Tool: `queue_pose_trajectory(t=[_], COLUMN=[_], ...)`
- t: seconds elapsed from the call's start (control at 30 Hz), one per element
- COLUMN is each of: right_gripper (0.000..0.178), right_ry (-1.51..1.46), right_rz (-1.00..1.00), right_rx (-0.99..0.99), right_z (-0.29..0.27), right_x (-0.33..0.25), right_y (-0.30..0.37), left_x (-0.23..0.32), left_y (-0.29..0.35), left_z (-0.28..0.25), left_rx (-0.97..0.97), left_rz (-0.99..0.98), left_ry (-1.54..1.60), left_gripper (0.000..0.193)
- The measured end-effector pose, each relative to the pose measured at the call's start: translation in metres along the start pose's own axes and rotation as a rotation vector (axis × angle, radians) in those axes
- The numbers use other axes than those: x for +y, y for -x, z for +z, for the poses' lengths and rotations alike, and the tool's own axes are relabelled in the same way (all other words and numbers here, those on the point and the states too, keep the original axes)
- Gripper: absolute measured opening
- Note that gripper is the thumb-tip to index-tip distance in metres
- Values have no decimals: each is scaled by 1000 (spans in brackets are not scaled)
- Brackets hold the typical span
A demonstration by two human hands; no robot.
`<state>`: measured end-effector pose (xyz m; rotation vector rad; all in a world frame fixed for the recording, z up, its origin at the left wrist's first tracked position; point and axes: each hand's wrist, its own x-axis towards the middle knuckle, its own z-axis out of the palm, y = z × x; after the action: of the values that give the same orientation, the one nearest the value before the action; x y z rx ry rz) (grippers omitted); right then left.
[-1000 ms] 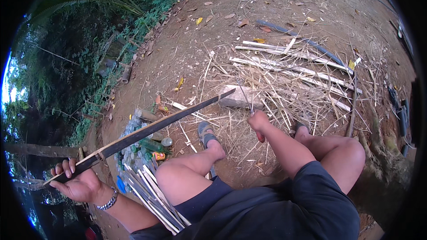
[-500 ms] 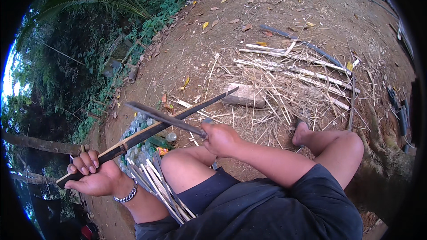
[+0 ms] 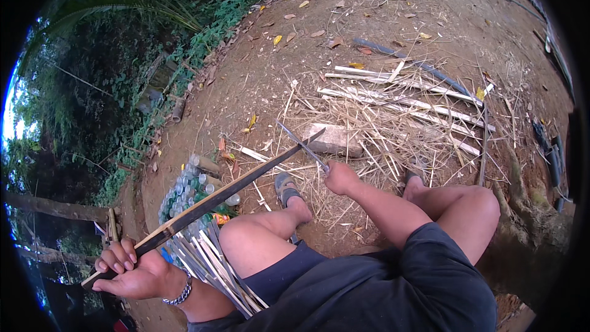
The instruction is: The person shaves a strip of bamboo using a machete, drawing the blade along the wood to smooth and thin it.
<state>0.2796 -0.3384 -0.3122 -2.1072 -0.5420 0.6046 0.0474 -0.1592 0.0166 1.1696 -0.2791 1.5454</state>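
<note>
My left hand (image 3: 138,272) has its fingers curled over the lower end of a long bamboo strip (image 3: 212,206), dark on one face and pale along its edge. The strip slants up to the right, its pointed far end in front of a wooden block (image 3: 335,140) on the ground. A long-bladed knife (image 3: 302,146) is in my right hand (image 3: 342,178), which is closed around a handle mostly hidden by the fingers. Its blade points up and left and crosses the strip near the far end; whether they touch, I cannot tell.
Split bamboo strips (image 3: 399,101) and shavings lie beyond the block, beside a dark pipe (image 3: 418,64). A bundle of thin strips (image 3: 215,258) rests by my left thigh, near a pile of bottles (image 3: 190,190). A tree trunk (image 3: 522,227) stands at right.
My right hand has moved away and to the right with the knife, so the blade now crosses the strip nearer its far tip. The strip and left hand have shifted slightly.
</note>
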Motion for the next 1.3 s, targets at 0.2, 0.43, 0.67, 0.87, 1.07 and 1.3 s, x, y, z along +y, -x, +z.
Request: queue_pose_trajectory(t=[0.2, 0.43, 0.67, 0.87, 1.07, 1.3], right_gripper=[23, 25, 25, 32, 31, 19], right_ry=[54, 150, 46, 305, 61, -274], right_rz=[-280, 119, 191, 324, 418, 151], right_rx=[-144, -109, -81, -198, 85, 101], right_z=[-7, -6, 16, -5, 26, 29], right_x=[-56, 83, 87, 157, 150, 41], right_y=[19, -52, -78, -120, -92, -20], left_x=[0, -2, -19, -22, -30, -47], left_y=[-10, -38, -71, -80, -64, -50], left_z=[1, -25, -39, -56, -39, -20], left_rx=[15, -156, -236, -148, -115, -166], left_rz=[10, -72, -167, -121, -150, -89], left_ry=[-50, -12, -24, -55, -43, 114], left_gripper=[42, 45, 48, 49, 72, 43])
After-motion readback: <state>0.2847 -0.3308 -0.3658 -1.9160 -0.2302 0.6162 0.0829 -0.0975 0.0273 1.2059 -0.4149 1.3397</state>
